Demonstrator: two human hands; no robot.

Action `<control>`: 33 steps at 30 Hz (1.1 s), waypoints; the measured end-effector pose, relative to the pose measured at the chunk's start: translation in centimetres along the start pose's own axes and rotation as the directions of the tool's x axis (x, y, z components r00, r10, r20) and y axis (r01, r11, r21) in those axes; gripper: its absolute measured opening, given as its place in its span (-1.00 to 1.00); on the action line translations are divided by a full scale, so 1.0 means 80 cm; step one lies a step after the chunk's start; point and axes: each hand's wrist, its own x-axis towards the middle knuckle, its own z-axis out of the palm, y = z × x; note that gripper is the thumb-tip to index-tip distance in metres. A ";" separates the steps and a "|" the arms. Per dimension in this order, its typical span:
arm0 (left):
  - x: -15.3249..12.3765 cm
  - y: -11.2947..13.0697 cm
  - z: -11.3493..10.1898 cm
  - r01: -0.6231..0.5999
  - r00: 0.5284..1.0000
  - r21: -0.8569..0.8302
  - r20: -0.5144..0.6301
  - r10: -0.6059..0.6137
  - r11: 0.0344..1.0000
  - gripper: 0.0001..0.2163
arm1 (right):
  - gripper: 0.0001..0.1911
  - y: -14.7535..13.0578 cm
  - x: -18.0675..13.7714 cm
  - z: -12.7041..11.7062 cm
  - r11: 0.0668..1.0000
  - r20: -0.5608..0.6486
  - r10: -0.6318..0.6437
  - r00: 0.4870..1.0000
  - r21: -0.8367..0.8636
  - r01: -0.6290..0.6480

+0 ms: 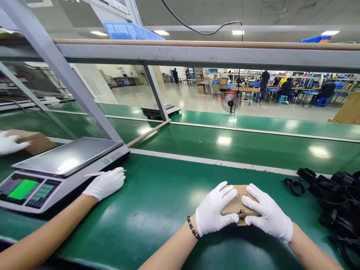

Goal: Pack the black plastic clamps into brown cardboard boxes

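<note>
Both my white-gloved hands are wrapped round a small brown cardboard box [238, 205] that rests on the green conveyor belt [157, 202] in front of me. My left hand [214, 214], with a bead bracelet at the wrist, grips the box's left end. My right hand [268, 215] grips its right end, fingers curled over the top. The box's closing flap shows between my thumbs.
A pile of black plastic strap parts [334, 202] lies at the right. A weighing scale [56, 168] with a green display stands at the left. A co-worker's gloved hand [105, 183] holds a thin white stick beside it; another gloved hand [9, 143] touches a brown box [38, 141].
</note>
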 end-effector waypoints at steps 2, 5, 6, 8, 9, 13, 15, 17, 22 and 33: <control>0.001 -0.003 0.000 -0.019 1.000 0.007 0.000 0.019 1.000 -0.33 | -0.67 -0.002 0.004 -0.003 0.999 -0.038 -0.034 0.999 0.012 0.034; -0.004 -0.003 0.001 -0.015 1.000 -0.017 -0.012 0.015 1.000 -0.43 | -0.69 -0.006 0.002 -0.002 0.998 -0.118 -0.053 0.992 0.011 0.055; -0.008 -0.001 0.002 0.004 1.000 -0.033 -0.022 -0.004 0.999 -0.48 | -0.67 -0.008 0.000 0.000 0.999 -0.131 -0.053 0.990 0.004 0.054; -0.016 0.006 0.008 0.080 0.996 -0.070 -0.043 -0.083 0.994 -0.60 | -0.63 -0.011 -0.004 0.002 0.999 -0.123 -0.053 0.991 -0.014 0.052; -0.020 0.009 0.013 0.134 0.989 -0.092 -0.055 -0.140 0.987 -0.65 | -0.62 -0.013 -0.006 0.003 0.998 -0.109 -0.055 0.993 -0.021 0.053; -0.031 0.021 0.038 0.365 0.910 -0.225 -0.117 -0.397 0.903 -0.68 | -0.62 -0.015 -0.006 0.003 0.998 -0.102 -0.064 0.993 -0.006 0.064; -0.031 0.023 0.047 0.416 0.869 -0.306 -0.143 -0.473 0.857 -0.66 | -0.61 -0.013 -0.004 0.003 0.999 -0.160 -0.041 0.986 0.024 0.046; -0.030 0.021 0.051 0.424 0.850 -0.367 -0.156 -0.504 0.828 -0.64 | -0.60 -0.011 -0.003 0.006 0.998 -0.222 -0.014 0.975 0.057 0.027; -0.028 0.020 0.050 0.416 0.841 -0.439 -0.148 -0.521 0.796 -0.67 | -0.58 -0.014 -0.007 0.018 0.999 -0.327 0.002 0.945 0.046 0.014; -0.029 0.029 0.058 0.535 0.730 -0.552 -0.078 -0.679 0.639 -0.56 | -0.43 0.002 -0.024 0.009 0.949 -0.039 0.266 0.963 0.187 -0.255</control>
